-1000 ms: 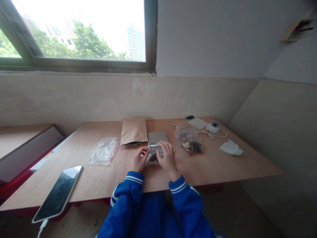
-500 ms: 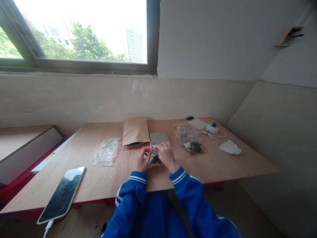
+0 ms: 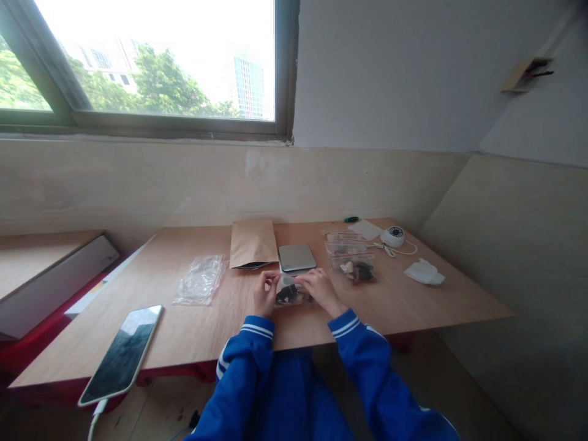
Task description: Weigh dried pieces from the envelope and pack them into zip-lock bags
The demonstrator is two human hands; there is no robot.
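Observation:
A clear zip bag (image 3: 294, 296) with dark and pale pieces inside lies at the table's near side, between my two hands. My left hand (image 3: 265, 294) pinches the bag's top edge at its left end. Along the same edge, my right hand (image 3: 320, 291) has its thumb and fingertips closed on the bag further right. Just behind the bag sits a small flat scale (image 3: 297, 258) with a metal top. A brown paper pouch (image 3: 253, 245) lies to the scale's left, its dark mouth toward me. What the pieces are I cannot make out.
Several filled zip bags (image 3: 353, 268) lie in a row on the right. Beyond them are a white dome camera (image 3: 392, 236) with a cable, a crumpled white wrapper (image 3: 425, 272) and a green-handled tool (image 3: 351, 219). Empty clear bags (image 3: 199, 280) and a phone (image 3: 123, 355) are on the left.
My right hand has slid right along the bag's top edge, away from my left hand. More of the bag's contents and the scale now show. The view has shifted slightly.

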